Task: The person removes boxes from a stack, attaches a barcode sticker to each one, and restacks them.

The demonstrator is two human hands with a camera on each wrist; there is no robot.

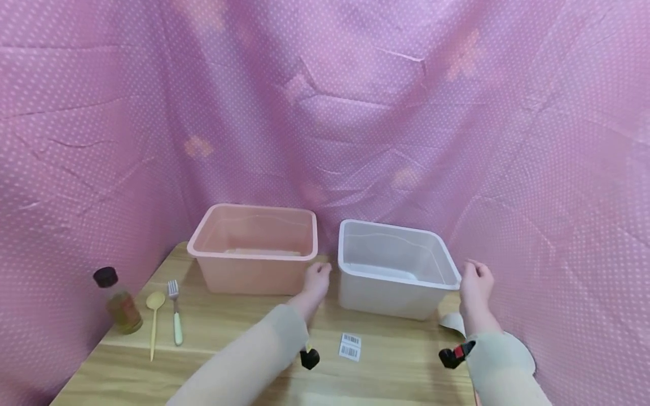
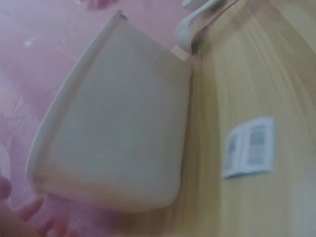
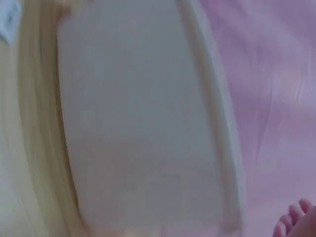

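Note:
A white plastic bin stands on the wooden table between my two hands. My left hand, fingers loosely bent and holding nothing, is in the gap between this bin and a pink bin. In the left wrist view its fingers appear beside the white bin's lower left corner. Just off the right end of the white bin's rim is my right hand, also with nothing in its loosely bent fingers. The right wrist view shows those fingertips apart from the bin's wall.
At the table's left lie a yellow spoon and a fork with a pale green handle, beside a black-capped bottle. A barcode label lies in front of the white bin. A pale curved object sits under my right forearm. Pink curtains surround the table.

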